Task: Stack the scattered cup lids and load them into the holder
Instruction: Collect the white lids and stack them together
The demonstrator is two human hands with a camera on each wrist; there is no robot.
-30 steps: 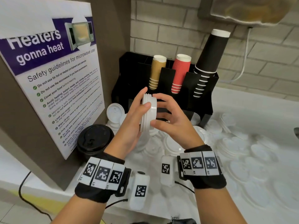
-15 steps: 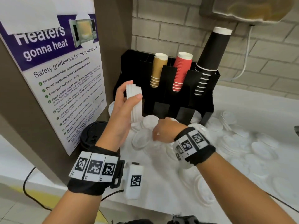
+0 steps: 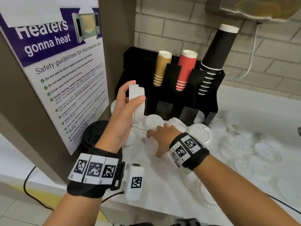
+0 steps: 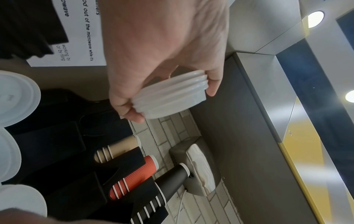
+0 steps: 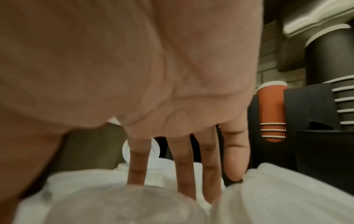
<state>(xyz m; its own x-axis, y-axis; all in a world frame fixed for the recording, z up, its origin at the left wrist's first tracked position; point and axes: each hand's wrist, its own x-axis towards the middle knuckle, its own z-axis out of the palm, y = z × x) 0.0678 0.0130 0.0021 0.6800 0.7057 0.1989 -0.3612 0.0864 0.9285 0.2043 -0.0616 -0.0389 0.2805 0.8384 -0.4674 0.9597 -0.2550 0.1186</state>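
My left hand (image 3: 125,110) holds a short stack of white lids (image 3: 136,103) on edge, thumb on one rim and fingers on the other; the left wrist view shows the same stack (image 4: 170,95) pinched between thumb and fingertips. It hangs just left of the black holder (image 3: 169,93). My right hand (image 3: 160,136) is low over the counter, palm down, fingers spread and nearly straight, reaching among loose white lids (image 3: 153,121) in front of the holder. In the right wrist view its fingers (image 5: 184,166) point down between lids (image 5: 277,197); I see nothing gripped.
The holder carries stacks of tan cups (image 3: 162,67), red cups (image 3: 185,70) and black cups (image 3: 213,62). A black-lidded cup (image 3: 96,136) stands by the poster panel (image 3: 61,75) at left. Many white lids (image 3: 241,147) lie scattered over the white counter to the right.
My right hand let go of the lid stack and dropped to the loose lids on the counter, now with fingers spread. The left hand keeps the stack, raised leftward beside the holder.
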